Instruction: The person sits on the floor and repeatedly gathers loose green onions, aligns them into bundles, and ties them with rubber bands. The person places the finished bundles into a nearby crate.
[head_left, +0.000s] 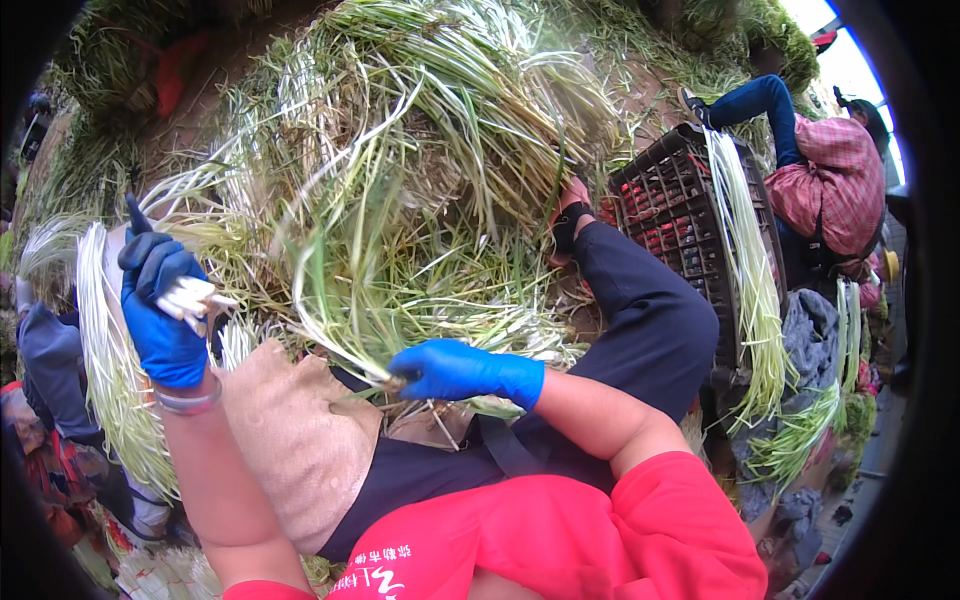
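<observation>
My left hand (165, 307), in a blue glove, is raised at the left and closed around a bundle of white-stemmed leafy stalks (187, 300), their pale ends pointing right. Beside it hangs a long sheaf of pale stalks (101, 330). Above my lap, my right hand (442, 370), also blue-gloved, grips the base of some green and white stalks (330, 330) that arc up and to the left, partly blurred. A tan cloth (292, 442) lies over my leg below them. A large heap of long green stalks (465, 105) spreads over the ground before me.
A dark plastic crate (667, 217) stands at the right, with pale stalks (739, 247) draped over it. Beyond it sits a person in a checked shirt (840, 180). Another person's grey clothing (52, 367) shows at the far left. My bent knee (675, 322) borders the heap.
</observation>
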